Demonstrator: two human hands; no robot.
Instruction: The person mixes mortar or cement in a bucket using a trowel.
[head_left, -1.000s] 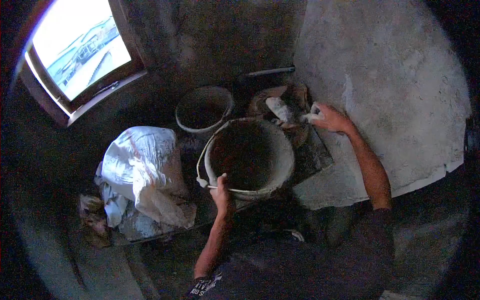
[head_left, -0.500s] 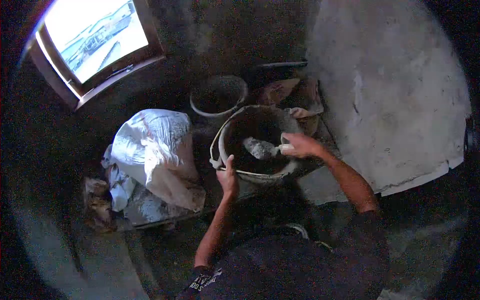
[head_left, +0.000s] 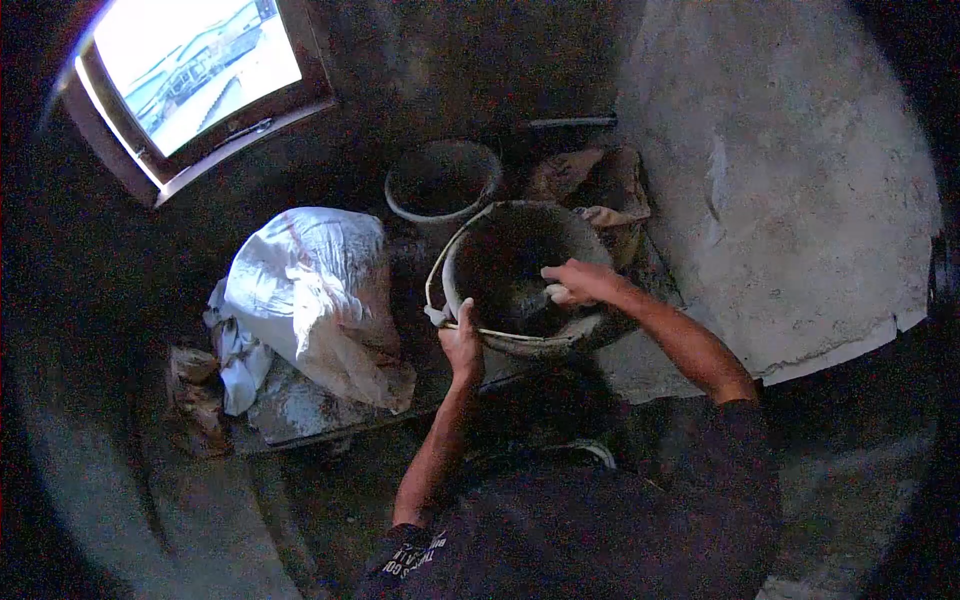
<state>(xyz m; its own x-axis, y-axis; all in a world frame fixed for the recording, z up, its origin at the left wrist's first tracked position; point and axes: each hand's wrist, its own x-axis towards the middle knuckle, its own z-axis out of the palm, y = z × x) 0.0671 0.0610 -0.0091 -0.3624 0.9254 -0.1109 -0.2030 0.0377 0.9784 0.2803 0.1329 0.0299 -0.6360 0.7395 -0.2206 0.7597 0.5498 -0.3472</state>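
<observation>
A big round bucket [head_left: 585,237] is in front of the person, and its mouth is a ring with no long side. The left hand [head_left: 462,350] grips the bucket's rim at the near left, thumb up, next to a white knob [head_left: 436,316]. The right hand [head_left: 582,284] is curled around the pale end of a tool [head_left: 556,293], at the right part of the bucket's mouth; how deep it goes cannot be told. The tool's pale end is at the left of the right fist, toward the middle of the bucket, and the right hand is the nearer one to it. The rest is lost in the dark, so which way its long side runs cannot be told. A round tub [head_left: 415,212] is behind the bucket to the left, a white sack [head_left: 310,270] lies left of the bucket, and a brown bag [head_left: 612,215] is just behind the bucket to the right
</observation>
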